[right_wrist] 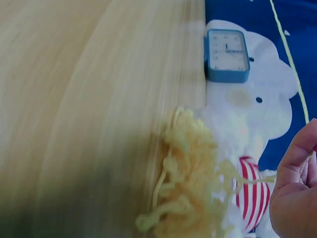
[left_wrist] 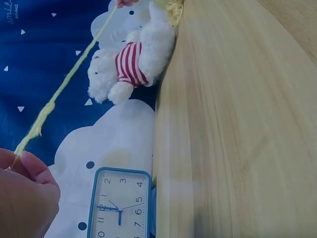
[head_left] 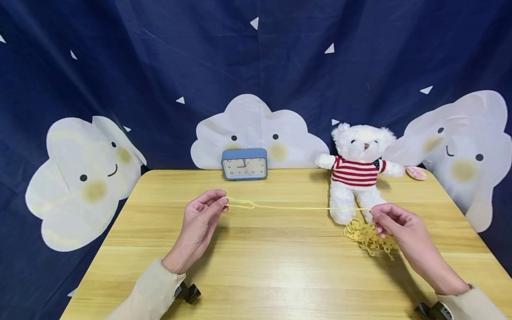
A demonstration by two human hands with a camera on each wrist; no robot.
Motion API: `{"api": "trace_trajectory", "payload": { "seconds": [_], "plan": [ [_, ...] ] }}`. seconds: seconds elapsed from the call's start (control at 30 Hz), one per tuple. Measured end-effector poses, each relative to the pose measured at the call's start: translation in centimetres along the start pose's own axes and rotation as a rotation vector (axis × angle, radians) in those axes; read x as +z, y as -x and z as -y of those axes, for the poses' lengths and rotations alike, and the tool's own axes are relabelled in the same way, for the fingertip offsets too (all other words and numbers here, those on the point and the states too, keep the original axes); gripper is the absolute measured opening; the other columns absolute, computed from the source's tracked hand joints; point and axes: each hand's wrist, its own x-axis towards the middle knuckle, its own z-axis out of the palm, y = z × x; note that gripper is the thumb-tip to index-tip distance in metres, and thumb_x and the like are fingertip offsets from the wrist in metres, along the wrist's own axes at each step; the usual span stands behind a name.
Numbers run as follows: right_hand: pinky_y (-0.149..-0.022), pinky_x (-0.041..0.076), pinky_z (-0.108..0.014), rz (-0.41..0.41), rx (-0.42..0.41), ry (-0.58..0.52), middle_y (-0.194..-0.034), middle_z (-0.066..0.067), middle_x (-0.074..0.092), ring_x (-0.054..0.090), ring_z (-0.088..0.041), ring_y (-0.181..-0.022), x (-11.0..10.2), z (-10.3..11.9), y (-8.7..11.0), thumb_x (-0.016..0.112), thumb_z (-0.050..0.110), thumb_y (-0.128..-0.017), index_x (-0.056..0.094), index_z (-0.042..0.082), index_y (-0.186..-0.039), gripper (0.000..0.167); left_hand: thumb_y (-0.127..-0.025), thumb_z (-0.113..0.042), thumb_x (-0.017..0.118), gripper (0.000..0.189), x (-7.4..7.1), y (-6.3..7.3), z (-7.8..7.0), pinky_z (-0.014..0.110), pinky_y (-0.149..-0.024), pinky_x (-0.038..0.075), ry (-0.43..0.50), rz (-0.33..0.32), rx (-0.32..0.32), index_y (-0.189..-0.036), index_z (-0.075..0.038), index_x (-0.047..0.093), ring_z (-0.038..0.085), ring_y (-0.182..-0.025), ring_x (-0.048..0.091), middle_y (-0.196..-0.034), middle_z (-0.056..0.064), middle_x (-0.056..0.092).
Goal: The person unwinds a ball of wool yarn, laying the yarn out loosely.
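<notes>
A strand of yellow yarn [head_left: 294, 207] stretches nearly level above the table between both hands. My left hand [head_left: 205, 213] pinches its left end, where a narrow loop shows beside the fingertips. In the left wrist view the yarn [left_wrist: 74, 72] looks thicker near that hand. At the other end, my right hand [head_left: 404, 229] pinches the yarn between thumb and forefinger. A tangled pile of yellow yarn [head_left: 366, 238] lies on the table just beyond and partly behind the right hand. From the right wrist view, a strand joins the pile [right_wrist: 190, 173] to the right hand.
A white teddy bear [head_left: 354, 173] in a red-striped shirt sits behind the pile. The blue alarm clock [head_left: 244, 164] stands at the table's back edge. A small pink disc [head_left: 416, 173] lies at the back right. Behind the wooden table [head_left: 280, 266] hangs a dark blue curtain [head_left: 160, 66].
</notes>
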Motion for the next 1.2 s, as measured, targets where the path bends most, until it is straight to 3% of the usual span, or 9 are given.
{"api": "trace_trajectory", "payload": {
  "seconds": [0.43, 0.97, 1.2],
  "plan": [
    [-0.063, 0.058, -0.020, -0.093, 0.018, -0.138, -0.088, -0.004, 0.073, 0.065, -0.010, -0.074, -3.9, -1.1, 1.2, 0.060, -0.006, -0.109, 0.080, 0.004, -0.108, 0.022, -0.101, 0.013, 0.068, 0.019, -0.4, 0.0, -0.3, 0.025, -0.085, 0.064, -0.036, 0.005, 0.035, -0.111, 0.003, 0.080, 0.017, -0.089, 0.074, -0.105, 0.015, 0.077],
    [-0.063, 0.056, -0.020, -0.129, -0.036, -0.316, -0.091, -0.005, 0.074, 0.066, -0.011, -0.074, -7.5, -2.6, 2.2, 0.051, -0.013, -0.109, 0.079, 0.001, -0.110, 0.031, -0.102, 0.012, 0.068, 0.018, -0.4, 0.1, -0.4, 0.025, -0.083, 0.063, -0.042, -0.007, 0.043, -0.111, 0.003, 0.081, 0.018, -0.089, 0.073, -0.103, 0.016, 0.078],
    [-0.063, 0.057, -0.019, -0.157, -0.019, -0.301, -0.089, -0.004, 0.074, 0.065, -0.010, -0.074, -8.5, -3.2, 2.4, 0.054, -0.011, -0.109, 0.079, 0.002, -0.107, 0.028, -0.103, 0.009, 0.069, 0.016, -0.4, 0.2, -0.5, 0.024, -0.083, 0.063, -0.065, -0.013, 0.037, -0.113, 0.004, 0.081, 0.018, -0.092, 0.075, -0.098, 0.012, 0.078]
  ]
}}
